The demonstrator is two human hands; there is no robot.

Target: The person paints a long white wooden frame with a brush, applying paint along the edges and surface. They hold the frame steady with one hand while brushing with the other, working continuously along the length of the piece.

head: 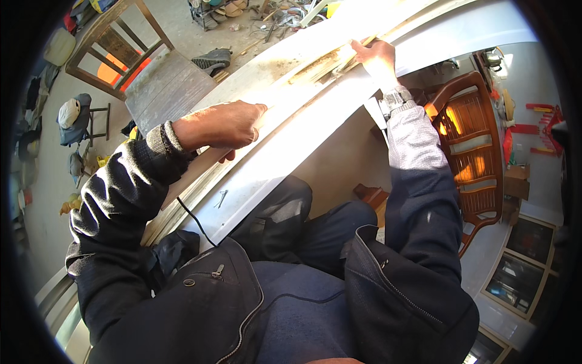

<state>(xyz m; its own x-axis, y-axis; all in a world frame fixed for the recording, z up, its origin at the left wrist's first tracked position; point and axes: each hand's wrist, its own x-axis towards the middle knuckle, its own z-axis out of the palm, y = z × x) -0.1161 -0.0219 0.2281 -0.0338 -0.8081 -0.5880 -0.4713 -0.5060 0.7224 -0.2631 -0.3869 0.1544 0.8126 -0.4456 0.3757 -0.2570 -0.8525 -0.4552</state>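
Note:
A long white tabletop runs diagonally before me, with several narrow wooden strips lying along it. My left hand is closed around a pale wooden strip, its fingers curled under the edge. Farther along, my right hand grips a thin wooden strip near the tabletop's far part. Strong sunlight washes out the middle, so I cannot tell whether both hands hold the same piece. Small metal fasteners, perhaps nails, lie on the near part of the white surface.
A black cable hangs over the tabletop's near edge. An old wooden chair stands beyond at left, a slatted wooden chair at right. A dark shoe and scattered clutter lie on the floor.

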